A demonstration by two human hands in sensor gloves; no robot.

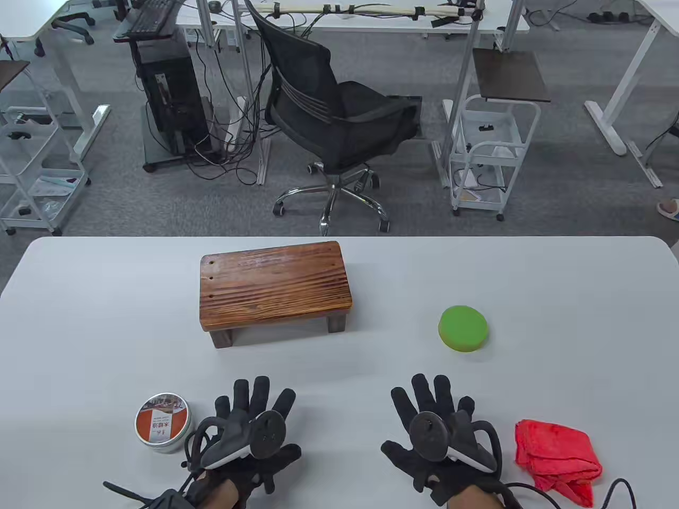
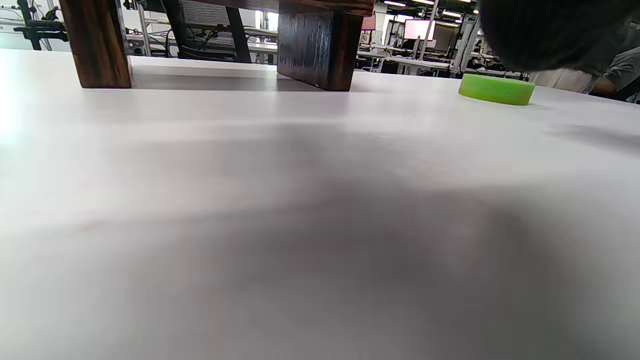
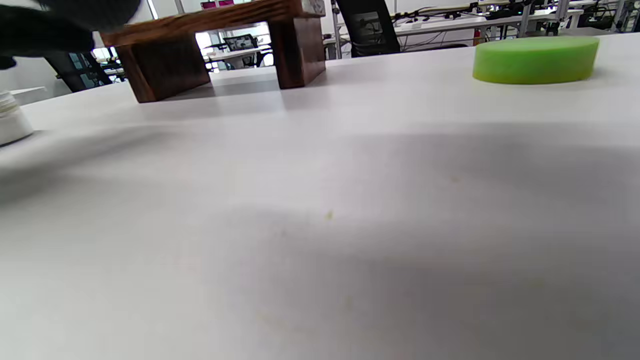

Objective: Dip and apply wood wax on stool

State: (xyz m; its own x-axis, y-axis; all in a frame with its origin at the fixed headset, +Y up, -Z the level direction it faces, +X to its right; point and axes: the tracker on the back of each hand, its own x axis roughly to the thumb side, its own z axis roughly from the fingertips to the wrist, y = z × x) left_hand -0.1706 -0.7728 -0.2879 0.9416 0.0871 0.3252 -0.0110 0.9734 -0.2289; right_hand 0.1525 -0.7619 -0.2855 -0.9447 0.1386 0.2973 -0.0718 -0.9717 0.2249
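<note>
White counter (image 1: 106, 339): stool (image 1: 275, 283) centre, wax tin (image 1: 163, 422) lidded beside left hand (image 1: 254, 435), sponge (image 1: 463, 328) beyond right hand (image 1: 437, 435); both hands flat, fingers spread wide, holding nothing.

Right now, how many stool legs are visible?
2: in the left wrist view, one stool leg at left, another toward centre. Legs behind them may be hidden.

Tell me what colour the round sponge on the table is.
Bright green; the sponge shows best in the right wrist view.
</note>
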